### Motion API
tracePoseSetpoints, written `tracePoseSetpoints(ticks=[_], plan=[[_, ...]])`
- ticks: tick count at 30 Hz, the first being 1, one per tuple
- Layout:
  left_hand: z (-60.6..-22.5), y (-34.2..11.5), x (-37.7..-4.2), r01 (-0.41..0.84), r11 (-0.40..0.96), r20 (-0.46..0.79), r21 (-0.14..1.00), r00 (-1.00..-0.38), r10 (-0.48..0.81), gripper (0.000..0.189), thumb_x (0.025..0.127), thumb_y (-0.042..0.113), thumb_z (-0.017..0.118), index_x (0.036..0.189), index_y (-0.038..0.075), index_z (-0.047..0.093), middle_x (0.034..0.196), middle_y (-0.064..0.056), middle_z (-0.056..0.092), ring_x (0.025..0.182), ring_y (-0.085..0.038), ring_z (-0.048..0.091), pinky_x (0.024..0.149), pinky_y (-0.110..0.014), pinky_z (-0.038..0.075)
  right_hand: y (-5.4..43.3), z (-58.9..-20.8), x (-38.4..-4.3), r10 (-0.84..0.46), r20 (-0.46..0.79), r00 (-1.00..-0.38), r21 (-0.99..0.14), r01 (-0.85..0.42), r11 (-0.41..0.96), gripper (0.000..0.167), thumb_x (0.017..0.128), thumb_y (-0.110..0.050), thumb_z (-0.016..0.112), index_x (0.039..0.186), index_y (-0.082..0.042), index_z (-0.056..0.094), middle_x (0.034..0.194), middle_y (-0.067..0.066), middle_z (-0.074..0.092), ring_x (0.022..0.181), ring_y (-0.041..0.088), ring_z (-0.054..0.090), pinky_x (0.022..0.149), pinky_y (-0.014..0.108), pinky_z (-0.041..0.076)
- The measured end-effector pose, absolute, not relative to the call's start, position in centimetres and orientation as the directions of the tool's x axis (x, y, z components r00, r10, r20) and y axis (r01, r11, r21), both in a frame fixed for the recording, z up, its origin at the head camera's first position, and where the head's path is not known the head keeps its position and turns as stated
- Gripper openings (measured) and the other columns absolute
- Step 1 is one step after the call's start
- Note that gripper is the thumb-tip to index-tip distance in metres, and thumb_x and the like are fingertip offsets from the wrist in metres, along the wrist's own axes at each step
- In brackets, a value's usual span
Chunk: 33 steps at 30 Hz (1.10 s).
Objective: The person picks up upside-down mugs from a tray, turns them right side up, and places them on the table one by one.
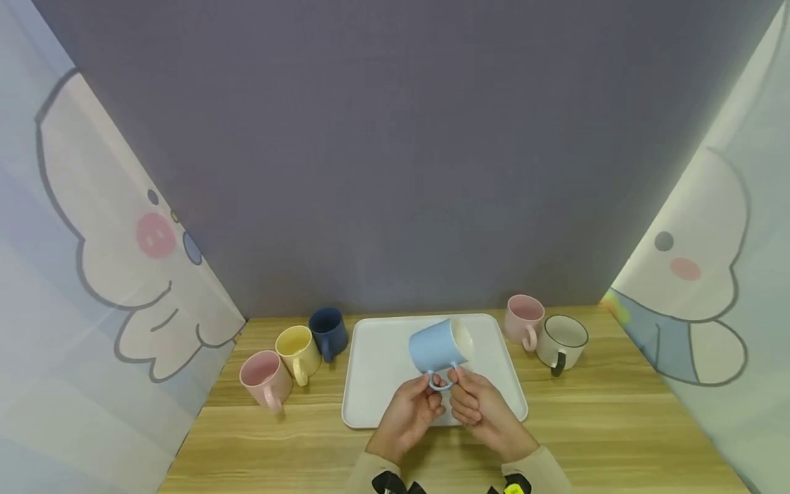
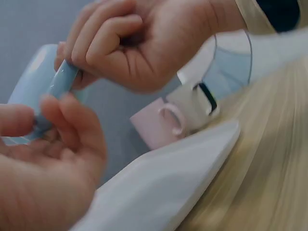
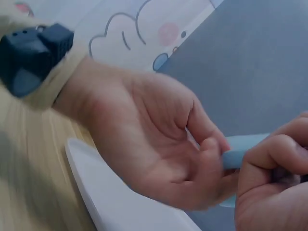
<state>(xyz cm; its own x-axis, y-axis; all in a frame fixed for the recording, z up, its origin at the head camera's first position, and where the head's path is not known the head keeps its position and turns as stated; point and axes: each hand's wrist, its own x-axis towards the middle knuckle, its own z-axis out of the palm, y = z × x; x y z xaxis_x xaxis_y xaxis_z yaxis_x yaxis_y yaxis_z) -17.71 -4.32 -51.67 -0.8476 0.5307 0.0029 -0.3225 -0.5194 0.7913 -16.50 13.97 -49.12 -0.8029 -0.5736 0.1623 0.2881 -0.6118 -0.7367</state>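
A light blue mug [image 1: 435, 346] is held tilted on its side above the white tray [image 1: 376, 405], its mouth facing right and its handle toward the person. My left hand [image 1: 410, 417] pinches the handle's left end between thumb and fingers. At the handle's other end, near the rim, my right hand [image 1: 484, 412] pinches it with curled fingers. The left wrist view shows both hands on the blue handle [image 2: 61, 82], with the mug's body partly hidden behind them. In the right wrist view the fingers cover most of the mug [image 3: 245, 142].
Left of the tray stand a pink mug [image 1: 262, 374], a yellow mug [image 1: 296, 350] and a dark blue mug [image 1: 329, 329]. On its right are another pink mug [image 1: 521, 322] and a white mug with a black handle [image 1: 558, 343]. A grey panel [image 1: 395, 171] rises behind the wooden table [image 1: 605, 439].
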Motion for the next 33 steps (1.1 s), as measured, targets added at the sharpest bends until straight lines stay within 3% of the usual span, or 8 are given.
tracePoseSetpoints(ticks=[3,6,13,18,23,29,33], plan=[[-51.7,-4.3,-17.9,-0.271,-0.304,-0.116,0.913,-0.889,0.443,0.028,0.108,0.025,0.047,0.1,0.009,0.069,0.088,0.011,0.065,0.068,-0.003,0.049,0.067,-0.02,0.045,14.3,-49.1,-16.4,-0.55,0.186,-0.814,-0.804,0.195,-0.562,0.035,0.114,-0.021,0.02,0.102,-0.015,0.053,0.06,-0.016,0.043,0.048,0.003,0.028,0.048,0.028,0.009],[-51.3,-4.7,-18.0,-0.222,-0.137,-0.164,0.965,-0.925,0.343,0.032,0.105,0.025,0.054,0.106,-0.002,0.072,0.088,0.007,0.068,0.066,-0.006,0.05,0.063,-0.021,0.045,14.9,-48.8,-16.1,-0.53,0.19,-0.826,-0.864,0.115,-0.49,0.033,0.114,-0.02,0.023,0.099,-0.015,0.052,0.06,-0.016,0.042,0.048,0.004,0.027,0.048,0.033,0.008],[-50.8,-7.4,-19.1,-0.05,0.122,-0.066,0.991,-0.989,0.135,0.026,0.103,0.012,0.054,0.111,-0.009,0.067,0.085,-0.009,0.07,0.06,-0.01,0.051,0.056,-0.021,0.044,17.3,-48.1,-15.6,-0.424,0.12,-0.897,-0.955,0.013,-0.297,0.029,0.114,-0.022,0.03,0.096,-0.011,0.05,0.058,-0.015,0.039,0.048,0.001,0.031,0.046,0.032,0.012],[-51.2,-10.4,-20.2,0.087,0.457,0.125,0.885,-0.991,-0.053,0.013,0.097,0.009,0.062,0.098,0.002,0.073,0.08,-0.007,0.072,0.064,-0.008,0.057,0.057,-0.022,0.047,19.1,-48.0,-15.2,-0.318,0.071,-0.945,-0.982,-0.012,-0.186,0.031,0.114,-0.025,0.031,0.095,-0.007,0.048,0.057,-0.011,0.035,0.048,0.01,0.024,0.047,0.034,0.012],[-52.2,-13.2,-20.9,0.048,0.667,0.216,0.743,-0.961,-0.172,0.006,0.093,0.01,0.067,0.093,0.007,0.072,0.081,-0.004,0.069,0.068,-0.013,0.059,0.063,-0.03,0.048,20.8,-48.0,-14.8,-0.181,0.019,-0.983,-0.995,-0.001,-0.1,0.034,0.113,-0.03,0.033,0.095,-0.004,0.046,0.058,-0.007,0.034,0.049,0.015,0.021,0.048,0.039,0.012],[-53.2,-16.0,-21.1,-0.058,0.762,0.156,0.644,-0.966,-0.205,0.017,0.09,0.013,0.068,0.103,0.001,0.068,0.09,-0.012,0.065,0.077,-0.025,0.06,0.066,-0.042,0.048,22.8,-48.7,-14.3,-0.024,0.03,-0.999,-0.999,-0.029,-0.046,0.035,0.113,-0.025,0.035,0.093,0.001,0.048,0.057,-0.002,0.032,0.05,0.023,0.018,0.046,0.04,0.012],[-54.0,-17.3,-21.1,-0.073,0.766,0.104,0.639,-0.978,-0.18,0.02,0.09,0.014,0.069,0.104,0.0,0.067,0.09,-0.012,0.062,0.078,-0.024,0.058,0.067,-0.04,0.047,24.2,-49.0,-14.1,0.047,0.001,-0.999,-0.999,0.001,0.045,0.038,0.113,-0.027,0.034,0.093,0.002,0.049,0.058,-0.004,0.036,0.048,0.012,0.025,0.044,0.037,0.016]])
